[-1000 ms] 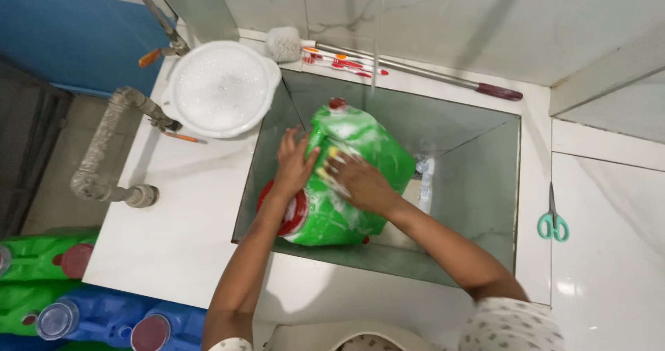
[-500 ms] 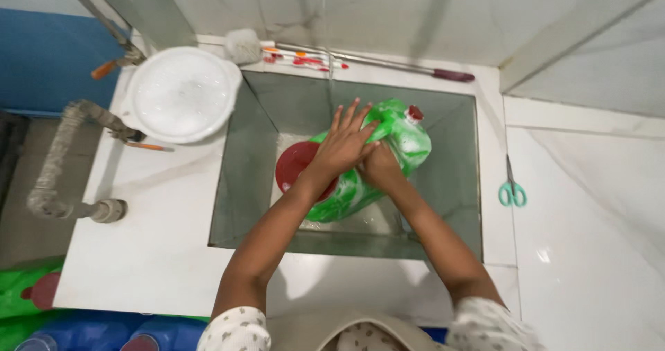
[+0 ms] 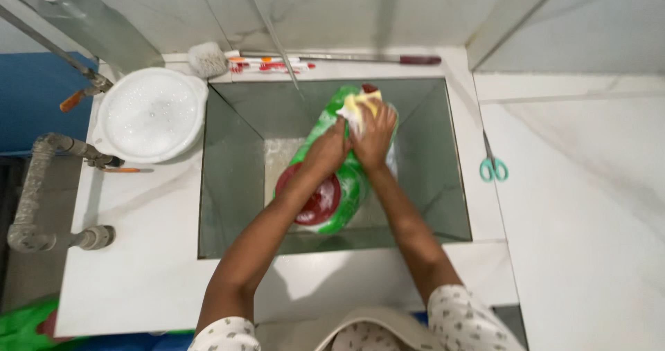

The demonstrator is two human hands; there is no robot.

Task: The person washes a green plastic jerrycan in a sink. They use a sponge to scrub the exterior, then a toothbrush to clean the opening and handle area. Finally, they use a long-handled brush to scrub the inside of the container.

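Two Hands on a Green Bag Down in the Sink

Both of my hands are pressed onto the green bag [image 3: 332, 164] that lies in the steel sink [image 3: 228, 178]. My right hand [image 3: 374, 133] has its fingers [image 3: 382, 118] spread and curled over a yellow and white wad, a sponge or cloth I think, [image 3: 360, 107] at the bag's far end, clamped on it against the plastic. My left hand [image 3: 331, 147] sits just beside it, touching it, fingers closed down on the bag's surface; whether they pinch the plastic or only press on it I cannot tell.

The bag lies slantwise across the bottom of the sink, its near end showing a round red patch [image 3: 312, 199] with white froth or wet shine on it. As I judge it, the wiping is under way at the far end of the bag, and the near end looks wet already; how much of the underside is done I cannot see.

Left of the sink, on the white counter [image 3: 138, 254], stands a white round basin [image 3: 149, 114] holding foamy water. Beyond the sink's far edge lie a white brush head [image 3: 208, 59], some small red and orange items and a long rod with a dark red grip [image 3: 419, 60]. Right of the sink, on the counter, lie teal-handled scissors [image 3: 492, 164]. A grey pipe [image 3: 31, 185] runs along the counter's left edge.
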